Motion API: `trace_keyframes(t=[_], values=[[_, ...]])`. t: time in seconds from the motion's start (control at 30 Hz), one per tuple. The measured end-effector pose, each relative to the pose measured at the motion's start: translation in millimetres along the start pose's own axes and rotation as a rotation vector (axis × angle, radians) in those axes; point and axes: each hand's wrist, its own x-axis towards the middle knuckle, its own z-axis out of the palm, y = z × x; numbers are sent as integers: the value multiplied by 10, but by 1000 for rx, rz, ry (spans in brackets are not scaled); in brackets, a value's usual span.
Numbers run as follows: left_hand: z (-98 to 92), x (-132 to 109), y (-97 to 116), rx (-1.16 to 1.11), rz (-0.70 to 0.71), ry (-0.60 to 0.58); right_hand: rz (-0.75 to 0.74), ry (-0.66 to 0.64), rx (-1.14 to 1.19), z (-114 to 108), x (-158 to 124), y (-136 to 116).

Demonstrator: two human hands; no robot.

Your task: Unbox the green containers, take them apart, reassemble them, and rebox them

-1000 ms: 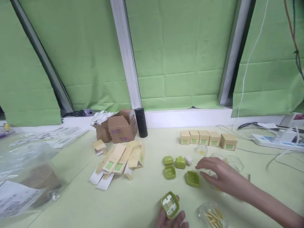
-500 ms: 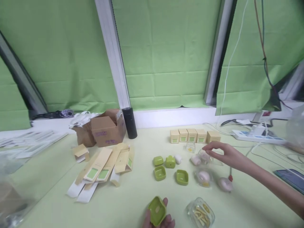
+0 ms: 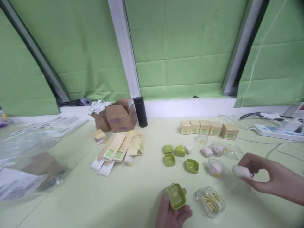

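My left hand (image 3: 174, 213) grips a small green square case half (image 3: 176, 197), its hollow facing up, near the front of the table. At the right, my right hand (image 3: 263, 174) pinches a pale pink rounded case (image 3: 242, 172) between thumb and fingers, above the tabletop. A clear case holding yellow strips (image 3: 210, 202) lies between the hands. Beyond it sit a clear case with a pink piece inside (image 3: 215, 168) and another pink case (image 3: 207, 151). Several more green case pieces (image 3: 192, 166) lie behind my left hand, next to a white rounded piece (image 3: 188, 148).
Small tan boxes (image 3: 204, 127) line the back of the table. Flattened cartons (image 3: 120, 148) lie left of centre, before an open brown box (image 3: 121, 117) and a black cylinder (image 3: 140, 111). A plastic bag (image 3: 30, 171) is far left; a power strip (image 3: 273, 132) with cables is back right.
My right hand has come down and nearer, and the pale pink case from the table is now in it. My left hand still holds the green case half. The view has shifted right.
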Motion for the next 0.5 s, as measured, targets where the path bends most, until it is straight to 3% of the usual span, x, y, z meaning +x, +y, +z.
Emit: trace_keyframes(t=[0.13, 0.3, 0.4, 0.5], values=[[26, -8, -38, -5, 4, -41, -238, -66, 200, 224, 106, -557], [90, -36, -71, -87, 1, -42, -452, -108, 201, 551, 165, -1308], [119, -47, -104, -169, 10, -15, -591, -133, 146, 620, 202, -1480], [114, -40, -140, -205, 29, -4, -678, -131, 107, 671, 220, -1474]])
